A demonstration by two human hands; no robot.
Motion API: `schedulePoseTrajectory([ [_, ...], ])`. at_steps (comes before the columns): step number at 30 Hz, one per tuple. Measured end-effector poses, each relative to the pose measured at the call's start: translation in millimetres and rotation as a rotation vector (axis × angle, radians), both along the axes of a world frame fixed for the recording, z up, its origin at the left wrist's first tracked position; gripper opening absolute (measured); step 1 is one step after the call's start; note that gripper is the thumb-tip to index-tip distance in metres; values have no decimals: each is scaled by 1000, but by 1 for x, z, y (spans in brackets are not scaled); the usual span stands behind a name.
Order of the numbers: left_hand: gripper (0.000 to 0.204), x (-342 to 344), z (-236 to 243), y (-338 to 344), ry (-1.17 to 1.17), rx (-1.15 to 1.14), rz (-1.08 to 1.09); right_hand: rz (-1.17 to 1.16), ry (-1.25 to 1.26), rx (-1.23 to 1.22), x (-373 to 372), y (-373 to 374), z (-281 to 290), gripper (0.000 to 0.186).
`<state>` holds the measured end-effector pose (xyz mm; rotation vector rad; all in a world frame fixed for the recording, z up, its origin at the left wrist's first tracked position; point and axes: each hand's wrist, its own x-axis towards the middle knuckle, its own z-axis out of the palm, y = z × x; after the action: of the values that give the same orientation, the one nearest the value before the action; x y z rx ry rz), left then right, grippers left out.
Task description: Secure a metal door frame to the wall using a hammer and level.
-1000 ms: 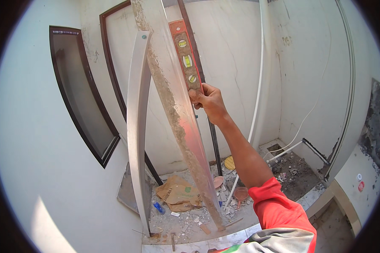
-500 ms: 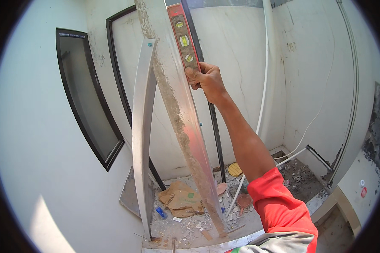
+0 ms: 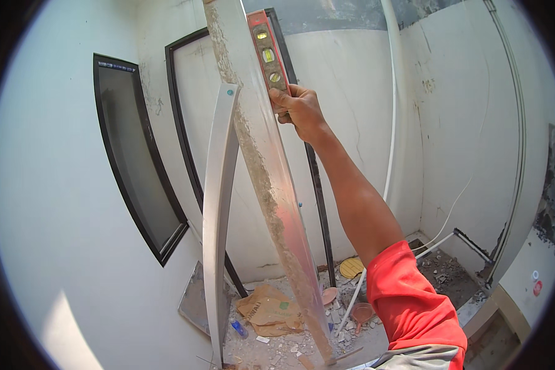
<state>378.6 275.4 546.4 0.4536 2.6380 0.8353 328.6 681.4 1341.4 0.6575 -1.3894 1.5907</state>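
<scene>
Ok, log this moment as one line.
right hand: holds orange spirit level against long metal straightedge | left hand: not in view | second metal bar: upright, left

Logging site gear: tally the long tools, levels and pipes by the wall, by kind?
Spirit level, orange, held by the right hand: 1
Metal straightedge, mortar-crusted: 1
Grey bar leaning beside it: 1
White pipe on the wall: 1
Total: 4

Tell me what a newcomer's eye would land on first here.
First the right hand at upper centre, pressing an orange spirit level against a long mortar-crusted straightedge that runs from the top edge down to the rubble-strewn floor. Just left of it stands a second, cleaner metal bar, with a dark-framed window on the left wall.
</scene>
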Motion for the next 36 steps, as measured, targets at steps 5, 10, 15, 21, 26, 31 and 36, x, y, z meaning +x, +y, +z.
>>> schedulePoseTrajectory([
  [5,35,-4,2,3,3,7,-1,-30,2,19,-1,6,6,18],
  [10,34,-6,4,1,1,13,3,-13,-20,52,-7,6,2,25],
  [15,33,-7,6,3,0,19,2,-13,16,-71,-7,-7,-7,28],
  [21,31,-6,11,7,0,42,9,-18,-11,-64,-5,-8,-17,34],
  [26,30,-11,33,18,28,139,64,-194,-24,-111,-12,-23,-39,42],
  [31,34,-42,196,102,234,526,64,-367,-132,-61,-13,-38,-69,47],
  [36,60,-76,375,198,412,805,-69,-525,-35,15,-14,-42,-71,59],
])
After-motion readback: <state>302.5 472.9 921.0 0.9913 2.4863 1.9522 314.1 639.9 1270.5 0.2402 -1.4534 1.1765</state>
